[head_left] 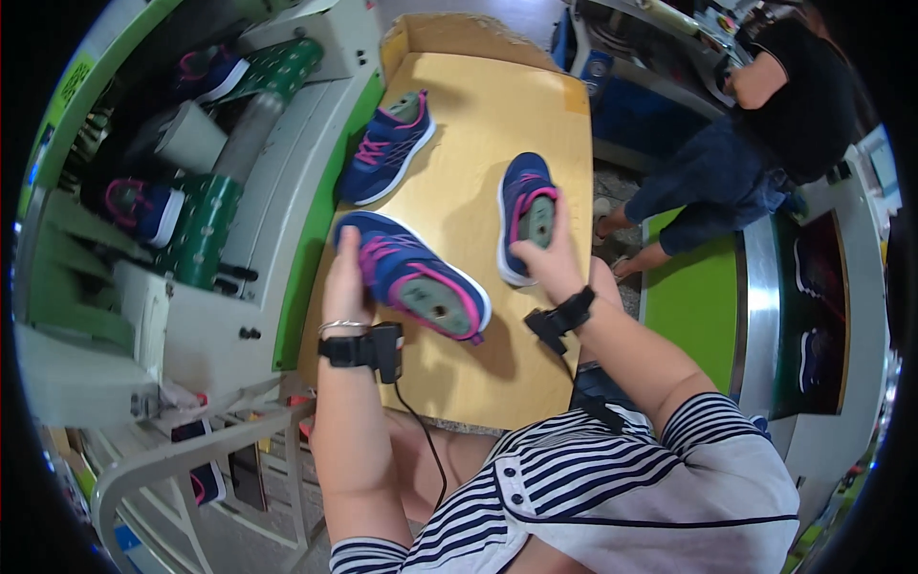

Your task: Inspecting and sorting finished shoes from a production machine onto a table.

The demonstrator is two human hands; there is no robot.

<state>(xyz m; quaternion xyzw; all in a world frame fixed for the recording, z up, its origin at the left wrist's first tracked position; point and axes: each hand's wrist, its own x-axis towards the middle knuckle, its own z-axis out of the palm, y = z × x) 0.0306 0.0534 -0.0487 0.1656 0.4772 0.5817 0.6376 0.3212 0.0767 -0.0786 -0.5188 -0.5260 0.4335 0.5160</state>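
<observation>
My left hand [347, 277] is closed around the side of a navy sneaker [406, 256] with pink laces and a white sole, its toe toward the far left and its heel toward me. A grey-green shoe last with a round hole shows in its opening. On the right, my right hand [552, 251] grips the heel end of a second navy sneaker [525, 180], toe pointing away, also with a last inside. A third such sneaker [387, 148] rests on the wooden tabletop [469, 115] beyond my left hand. My fingertips are partly hidden by the shoes.
Left of the table, a machine with a green conveyor belt [201, 225] carries more sneakers [143, 210]. A person [765, 124] in dark clothes stands at the far right beside another machine. Shoes [813, 359] sit in an opening at right. A metal rack [191, 445] stands at lower left.
</observation>
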